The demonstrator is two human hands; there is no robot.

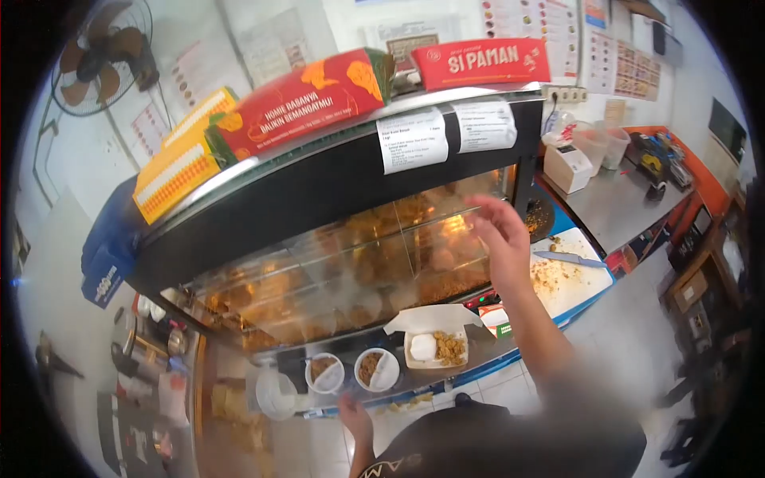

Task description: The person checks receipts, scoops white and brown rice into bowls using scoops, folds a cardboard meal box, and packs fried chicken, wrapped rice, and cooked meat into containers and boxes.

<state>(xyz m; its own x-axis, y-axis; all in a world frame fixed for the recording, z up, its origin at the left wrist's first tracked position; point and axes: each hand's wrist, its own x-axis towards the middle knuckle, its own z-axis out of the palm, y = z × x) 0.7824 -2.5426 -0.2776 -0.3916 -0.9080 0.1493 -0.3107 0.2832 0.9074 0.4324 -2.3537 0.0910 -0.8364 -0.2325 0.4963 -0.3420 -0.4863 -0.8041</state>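
My right hand [498, 227] is raised before the glass of the lit warming cabinet [319, 183], its fingers partly curled and slightly blurred; nothing shows in them. Low in the view, my left hand [355, 416] is near the counter's front edge, below two white round bowls [325, 374] [377, 370] with brown food in them; its fingers are too small and blurred to read. To the right of the bowls stands an open paper box [437, 349] with white rice and crumbly golden food. A clear plastic container [276, 394] sits left of the bowls.
A knife [570, 259] lies on a crumb-covered white cutting board [567, 279] at the right. Behind it, a steel table [629, 199] holds a white printer [567, 168] and plastic tubs. Two printed receipts [412, 142] hang on the cabinet. A fan [103, 56] is at upper left.
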